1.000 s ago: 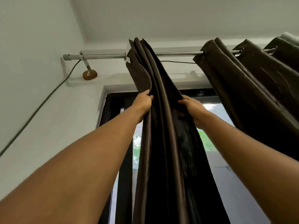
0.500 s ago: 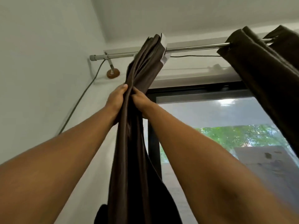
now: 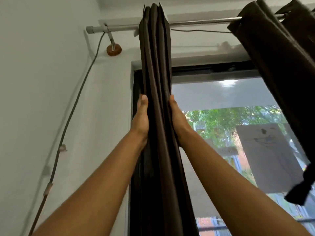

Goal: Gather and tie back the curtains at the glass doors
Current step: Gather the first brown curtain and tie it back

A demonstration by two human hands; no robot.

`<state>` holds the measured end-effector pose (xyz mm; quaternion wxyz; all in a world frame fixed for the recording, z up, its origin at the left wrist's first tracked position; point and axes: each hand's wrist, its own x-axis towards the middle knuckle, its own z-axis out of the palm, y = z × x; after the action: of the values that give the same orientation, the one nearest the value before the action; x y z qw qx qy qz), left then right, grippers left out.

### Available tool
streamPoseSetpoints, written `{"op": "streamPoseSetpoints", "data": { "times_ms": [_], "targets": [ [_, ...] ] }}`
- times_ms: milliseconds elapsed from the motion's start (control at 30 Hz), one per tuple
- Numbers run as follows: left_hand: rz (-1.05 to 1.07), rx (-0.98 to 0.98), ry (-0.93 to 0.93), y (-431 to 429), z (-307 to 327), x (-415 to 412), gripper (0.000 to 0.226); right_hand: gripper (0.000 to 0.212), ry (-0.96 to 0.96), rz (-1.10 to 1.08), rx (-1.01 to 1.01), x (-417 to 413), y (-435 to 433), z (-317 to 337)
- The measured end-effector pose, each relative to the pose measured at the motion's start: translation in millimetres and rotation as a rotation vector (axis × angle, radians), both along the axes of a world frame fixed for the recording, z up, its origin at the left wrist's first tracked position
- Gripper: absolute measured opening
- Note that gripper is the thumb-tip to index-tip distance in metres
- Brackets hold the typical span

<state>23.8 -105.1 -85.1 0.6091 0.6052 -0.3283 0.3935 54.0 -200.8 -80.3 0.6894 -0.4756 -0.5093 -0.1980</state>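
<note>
The left curtain [image 3: 157, 99] hangs between the two hands as a tight bundle of dark pleats, its long axis running straight up from below the arms to the rod [image 3: 196, 23] overhead, folds pointing edge-on toward the camera. The left hand [image 3: 140, 120] lies flat against its outer side and the right hand [image 3: 177, 120] flat against the opposite side, palms facing each other with fingers stretched upward, so the bundle is pressed between them, not gripped in a fist. Above the hands the pleats stay stacked up to the rod; beyond the right hand is bare glass [image 3: 221, 133], and farther that way the second curtain [image 3: 281, 57] hangs loosely, not yet gathered. Past the left hand a cable [image 3: 75, 106] runs down the wall [image 3: 42, 82]. The risk, as I judge it: a flat press holds little, so if either palm eases off, the slick folds could fan out again before any tie goes round; no tie is visible
</note>
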Motion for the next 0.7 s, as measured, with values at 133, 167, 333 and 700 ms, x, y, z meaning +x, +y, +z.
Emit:
{"op": "streamPoseSetpoints", "data": {
  "times_ms": [133,167,333,700],
  "targets": [
    [-0.087,0.023,0.065,-28.1,-57.1,-0.4,0.044,0.053,0.062,-0.021,0.0,-1.4,-7.9,-55.6],
    [-0.076,0.042,0.054,-31.5,-70.1,-0.5,0.046,0.053,0.083,-0.003,-0.014,-1.3,-11.6,-69.2],
    [-0.012,0.087,0.048,-23.9,-120.3,-9.4,0.037,0.056,0.142,-0.047,-0.061,-1.1,-35.4,-138.9],
    [0.58,0.207,-0.177,8.0,-223.6,-25.8,0.067,0.059,-0.042,-0.616,-0.236,-26.5,-43.7,-234.8]
  ]
}}
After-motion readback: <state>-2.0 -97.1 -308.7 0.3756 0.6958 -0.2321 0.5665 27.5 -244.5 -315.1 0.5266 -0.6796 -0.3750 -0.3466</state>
